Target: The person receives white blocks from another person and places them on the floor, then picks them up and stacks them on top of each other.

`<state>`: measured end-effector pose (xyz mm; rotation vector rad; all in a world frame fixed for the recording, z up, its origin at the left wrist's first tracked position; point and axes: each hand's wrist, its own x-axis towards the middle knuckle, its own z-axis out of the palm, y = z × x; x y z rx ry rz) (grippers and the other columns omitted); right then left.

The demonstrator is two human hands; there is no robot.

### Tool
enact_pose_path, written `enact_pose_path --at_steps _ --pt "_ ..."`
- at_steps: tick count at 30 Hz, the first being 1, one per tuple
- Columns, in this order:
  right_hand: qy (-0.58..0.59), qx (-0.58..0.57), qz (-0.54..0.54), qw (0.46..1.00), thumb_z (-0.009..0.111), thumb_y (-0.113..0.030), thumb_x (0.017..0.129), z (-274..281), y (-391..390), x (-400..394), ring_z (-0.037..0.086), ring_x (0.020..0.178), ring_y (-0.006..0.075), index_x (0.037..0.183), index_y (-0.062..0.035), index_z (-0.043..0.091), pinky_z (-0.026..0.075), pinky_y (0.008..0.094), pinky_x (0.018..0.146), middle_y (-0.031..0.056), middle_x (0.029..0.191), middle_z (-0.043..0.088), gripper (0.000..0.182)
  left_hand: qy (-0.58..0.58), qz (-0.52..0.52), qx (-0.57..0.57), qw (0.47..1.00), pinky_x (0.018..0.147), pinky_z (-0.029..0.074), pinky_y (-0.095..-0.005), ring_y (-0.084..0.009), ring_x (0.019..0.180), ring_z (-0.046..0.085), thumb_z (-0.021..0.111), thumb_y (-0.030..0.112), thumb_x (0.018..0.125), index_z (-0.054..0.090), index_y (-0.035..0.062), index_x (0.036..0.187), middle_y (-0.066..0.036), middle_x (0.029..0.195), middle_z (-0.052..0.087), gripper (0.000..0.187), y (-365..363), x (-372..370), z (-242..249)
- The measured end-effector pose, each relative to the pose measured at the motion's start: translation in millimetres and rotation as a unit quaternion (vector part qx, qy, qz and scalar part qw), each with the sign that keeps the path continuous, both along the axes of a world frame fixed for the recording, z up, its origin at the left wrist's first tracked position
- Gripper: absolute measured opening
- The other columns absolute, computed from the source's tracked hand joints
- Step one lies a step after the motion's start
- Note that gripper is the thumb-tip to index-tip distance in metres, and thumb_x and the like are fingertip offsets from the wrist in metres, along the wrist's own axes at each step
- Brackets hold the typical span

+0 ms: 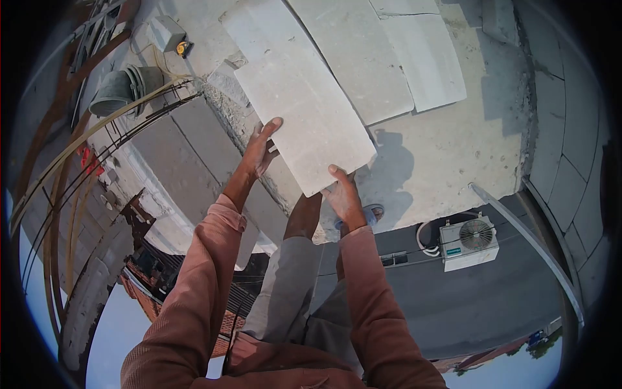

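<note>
A pale, flat rectangular block [308, 120], like lightweight concrete, is held in front of me, tilted in the view. My left hand [261, 150] grips its left long edge, with the thumb on top and the fingers curled underneath. At the near end, my right hand [343, 193] holds the corner, its thumb on the upper face and its other fingers partly hidden below. Just beyond, another pale block [265, 26] adjoins the far end of the held one. More large pale blocks [363, 58] lie to the right on the concrete floor.
Stacked buckets [123, 91] stand at the left near bent steel bars [116, 136]. A yellow tape measure [184, 48] lies by a small grey block [166, 32]. The slab's edge [421, 214] drops off nearby, with an air-conditioner unit [470, 241] below. A pole [531, 236] slants at right.
</note>
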<state>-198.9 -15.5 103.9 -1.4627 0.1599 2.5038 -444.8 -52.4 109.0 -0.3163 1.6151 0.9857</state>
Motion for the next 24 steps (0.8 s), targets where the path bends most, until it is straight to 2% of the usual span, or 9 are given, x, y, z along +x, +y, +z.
enact_pose_path --at_steps 2,6,9,13,15,17,18,22,24 --pt "0.023 -0.050 0.010 0.998 0.083 -0.038 0.081 3.2 -13.9 0.7 0.036 0.142 0.0311 0.158 -0.0106 0.016 0.028 0.0573 0.116 0.0133 0.152 0.036 0.106 0.041 -0.065 -0.019 0.997 0.111 0.039 -0.0507 -0.0395 0.137 0.042 0.077 0.056 0.081 0.026 0.0006 0.153 -0.024 0.145 0.044 0.104 3.9 -9.2 8.6" --pt "-0.057 -0.020 0.232 0.971 0.080 -0.046 0.084 -0.5 -22.5 9.6 0.042 0.140 0.0301 0.155 -0.0040 0.029 0.032 0.0485 0.115 0.0167 0.150 0.043 0.097 0.106 -0.279 -0.033 0.954 0.111 0.040 -0.0490 -0.0433 0.137 0.041 0.081 0.054 0.077 0.020 -0.0003 0.155 -0.029 0.143 0.042 0.113 38.3 -39.0 37.1" --pt "-0.111 0.102 0.248 0.957 0.078 -0.047 0.085 -18.6 -13.2 23.7 0.046 0.137 0.0302 0.155 0.0003 0.028 0.035 0.0433 0.114 0.0202 0.147 0.047 0.098 0.371 -0.565 -0.042 0.736 0.112 0.042 -0.0522 -0.0466 0.132 0.048 0.085 0.050 0.071 0.015 -0.0021 0.157 -0.037 0.143 0.039 0.122 55.4 -70.4 23.7" --pt "-0.161 0.307 0.224 0.911 0.079 -0.047 0.085 -40.2 22.7 11.5 0.041 0.141 0.0320 0.156 0.0044 0.022 0.036 0.0434 0.114 0.0240 0.151 0.042 0.105 0.349 -0.825 -0.002 0.445 0.115 0.039 -0.0520 -0.0463 0.132 0.045 0.090 0.038 0.065 0.015 0.0027 0.159 -0.029 0.145 0.041 0.126 125.6 -100.3 51.1" --pt "-0.229 0.408 0.229 0.853 0.080 -0.049 0.083 -31.0 42.4 -19.3 0.034 0.145 0.0383 0.158 0.0001 0.021 0.035 0.0462 0.115 0.0252 0.157 0.033 0.106 0.312 -0.901 0.078 0.290 0.114 0.040 -0.0522 -0.0438 0.132 0.046 0.091 0.033 0.061 0.017 0.0076 0.160 -0.026 0.147 0.041 0.126 155.5 -113.4 48.1" --pt "-0.199 0.497 0.343 0.772 0.078 -0.050 0.085 -31.9 50.6 -42.7 0.030 0.146 0.0434 0.159 -0.0031 0.017 0.035 0.0498 0.115 0.0260 0.158 0.028 0.107 0.269 -0.946 0.121 0.134 0.111 0.040 -0.0525 -0.0413 0.130 0.049 0.092 0.033 0.060 0.024 0.0110 0.159 -0.021 0.146 0.044 0.122 185.5 -119.6 38.8" --pt "-0.187 0.539 0.395 0.720 0.077 -0.051 0.086 -37.9 54.9 -51.4 0.028 0.147 0.0460 0.160 -0.0047 0.016 0.035 0.0516 0.115 0.0264 0.159 0.026 0.107 0.235 -0.962 0.100 0.092 0.111 0.040 -0.0516 -0.0407 0.129 0.050 0.093 0.034 0.057 0.026 0.0123 0.159 -0.021 0.145 0.046 0.124 199.1 -119.5 33.0" --pt "-0.089 0.524 0.334 0.778 0.075 -0.055 0.085 -61.1 38.4 -104.2 0.031 0.145 0.0472 0.159 -0.0033 0.019 0.035 0.0504 0.115 0.0296 0.157 0.027 0.106 0.196 -0.977 0.086 -0.012 0.110 0.040 -0.0499 -0.0387 0.127 0.052 0.097 0.036 0.050 0.029 0.0162 0.158 -0.019 0.140 0.050 0.129 230.3 -131.2 -7.1" --pt "-0.097 0.488 0.275 0.823 0.072 -0.054 0.087 -65.5 41.5 -127.9 0.034 0.144 0.0464 0.158 -0.0021 0.023 0.036 0.0478 0.115 0.0299 0.156 0.029 0.101 0.184 -0.976 0.112 -0.019 0.109 0.042 -0.0469 -0.0365 0.125 0.053 0.098 0.037 0.047 0.030 0.0174 0.158 -0.018 0.138 0.050 0.132 238.7 -145.9 -33.5"
